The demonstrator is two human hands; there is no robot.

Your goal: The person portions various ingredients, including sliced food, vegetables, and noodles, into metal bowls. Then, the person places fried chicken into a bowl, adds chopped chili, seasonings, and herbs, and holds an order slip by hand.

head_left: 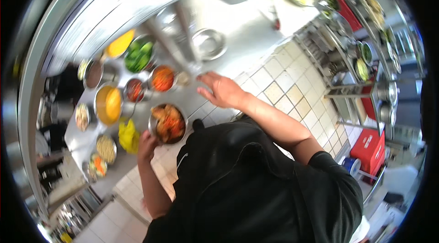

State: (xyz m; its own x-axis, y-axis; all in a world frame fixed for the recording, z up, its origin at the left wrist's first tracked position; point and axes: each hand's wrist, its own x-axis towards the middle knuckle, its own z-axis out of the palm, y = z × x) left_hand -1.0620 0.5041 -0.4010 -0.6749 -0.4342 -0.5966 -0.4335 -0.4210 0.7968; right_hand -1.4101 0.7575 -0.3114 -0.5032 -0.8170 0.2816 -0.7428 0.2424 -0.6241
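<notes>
A metal bowl of orange and brown food is gripped at its near rim by the left hand, so the bowl sits just beyond and to the right of that hand, at the counter edge. The right hand is held open and empty – fingers spread – above the counter, up and to the right of the bowl. Other bowls are ranged nearby – greens, yellow sauce
</notes>
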